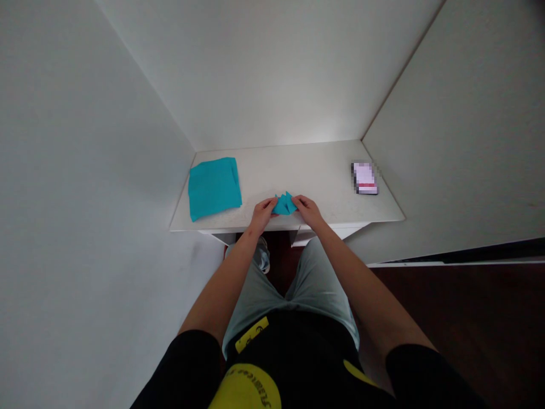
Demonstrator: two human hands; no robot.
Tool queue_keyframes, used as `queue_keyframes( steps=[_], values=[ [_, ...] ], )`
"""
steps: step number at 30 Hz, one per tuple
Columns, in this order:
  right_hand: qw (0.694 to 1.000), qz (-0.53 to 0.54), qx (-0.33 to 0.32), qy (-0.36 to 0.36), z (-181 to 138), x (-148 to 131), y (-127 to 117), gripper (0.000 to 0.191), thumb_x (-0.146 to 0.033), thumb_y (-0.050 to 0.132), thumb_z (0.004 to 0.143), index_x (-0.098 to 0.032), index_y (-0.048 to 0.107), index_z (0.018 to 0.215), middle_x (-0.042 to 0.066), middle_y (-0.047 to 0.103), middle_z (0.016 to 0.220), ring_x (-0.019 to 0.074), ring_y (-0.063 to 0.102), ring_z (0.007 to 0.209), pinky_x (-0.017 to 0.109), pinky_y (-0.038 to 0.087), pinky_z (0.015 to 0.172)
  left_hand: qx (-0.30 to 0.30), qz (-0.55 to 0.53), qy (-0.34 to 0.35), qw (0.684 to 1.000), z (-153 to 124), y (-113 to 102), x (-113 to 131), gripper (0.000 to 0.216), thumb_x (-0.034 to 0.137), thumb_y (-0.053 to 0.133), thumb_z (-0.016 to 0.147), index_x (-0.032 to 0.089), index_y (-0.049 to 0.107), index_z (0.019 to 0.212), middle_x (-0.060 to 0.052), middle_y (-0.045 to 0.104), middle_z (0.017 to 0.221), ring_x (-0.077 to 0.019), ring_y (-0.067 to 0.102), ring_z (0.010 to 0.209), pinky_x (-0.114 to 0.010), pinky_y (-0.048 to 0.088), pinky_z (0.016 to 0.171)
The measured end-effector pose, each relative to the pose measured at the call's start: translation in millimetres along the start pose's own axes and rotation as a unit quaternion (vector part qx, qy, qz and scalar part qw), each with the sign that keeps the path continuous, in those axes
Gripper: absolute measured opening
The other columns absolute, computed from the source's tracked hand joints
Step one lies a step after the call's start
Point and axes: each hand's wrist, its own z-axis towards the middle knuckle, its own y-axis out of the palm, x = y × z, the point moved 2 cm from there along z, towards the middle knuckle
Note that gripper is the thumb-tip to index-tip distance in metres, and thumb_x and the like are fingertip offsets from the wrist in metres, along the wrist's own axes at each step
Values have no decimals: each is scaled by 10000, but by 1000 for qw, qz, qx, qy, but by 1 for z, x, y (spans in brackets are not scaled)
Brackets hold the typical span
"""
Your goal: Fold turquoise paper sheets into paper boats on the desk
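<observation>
Between my two hands, just over the front edge of the white table, is a small piece of folded blue paper (284, 204) with several pointed corners sticking up. My left hand (264, 212) pinches its left side between thumb and fingers. On the right side, my right hand (308, 209) grips it the same way. The undersides of the fingers are partly hidden by the paper. Further left on the table lies a stack of flat blue sheets (214, 188), apart from both hands.
The white table (272, 165) is enclosed by a back wall (276, 68) and side walls. At its right end lies a blurred phone-like object (365, 178) with a light screen. Below the front edge are a white drawer part (303, 236) and a shoe (264, 255).
</observation>
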Motion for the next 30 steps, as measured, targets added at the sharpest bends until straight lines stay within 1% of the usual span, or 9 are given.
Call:
queue_keyframes(
  steps=[3,5,10,13,18,22,24,27,30],
  values=[
    [999,29,33,5,2,3,0,579,-829,644,876,-252,698,878,19,688,814,224,645,829,364,594,796,17,-23,15,999,-2,1,2,505,604,871,870,177,835,1136,-118,803,1324,-271,762,1137,-417,713,901],
    [997,50,57,7,2,6,-1,594,-853,633,874,-262,669,918,29,690,867,232,661,879,378,625,825,30,-44,26,998,-2,0,2,499,603,872,877,180,814,1135,-108,793,1325,-251,766,1126,-415,713,918],
    [986,107,131,0,2,13,-5,599,-877,554,930,-290,574,1049,41,680,1012,230,677,1006,397,657,892,64,-104,34,992,-1,-5,-1,476,585,899,864,184,700,1027,-54,769,1058,-187,773,977,-411,715,907],
    [976,144,163,0,2,17,-6,625,-901,589,902,-297,524,1050,31,660,998,222,687,988,399,668,886,70,-111,38,991,1,-6,-4,491,606,883,875,202,632,996,-28,740,1008,-169,768,942,-410,712,915],
    [978,136,159,1,2,20,-6,623,-902,565,913,-302,490,1063,19,657,955,214,697,930,383,671,835,64,-98,55,992,2,-5,-4,502,631,854,882,212,598,985,-10,724,983,-145,752,903,-381,694,923],
    [981,132,145,1,0,18,-5,643,-910,587,898,-304,491,1092,8,685,935,216,721,921,389,675,837,25,-72,51,996,-2,-4,-4,619,479,1037,666,188,714,1106,-14,765,956,-168,756,893,-355,686,887],
    [981,130,141,0,0,16,-4,657,-914,611,880,-298,503,1081,9,705,929,222,733,926,398,676,852,2,-37,50,998,-4,-2,-3,691,391,1076,579,176,763,1156,-23,797,974,-176,758,893,-342,675,888],
    [985,120,126,1,0,14,-3,669,-927,615,862,-293,541,1065,16,740,933,229,739,941,407,666,872,-7,-10,41,999,-5,-2,-3,600,406,1057,592,156,810,1078,-33,817,953,-192,759,891,-373,675,912],
    [992,101,76,5,-1,12,-3,691,-921,705,787,-275,631,1022,45,793,968,247,742,951,421,644,895,1,-27,33,999,-6,-2,-2,559,436,1048,591,148,814,1009,-40,825,953,-205,762,898,-419,692,918]
  ],
)
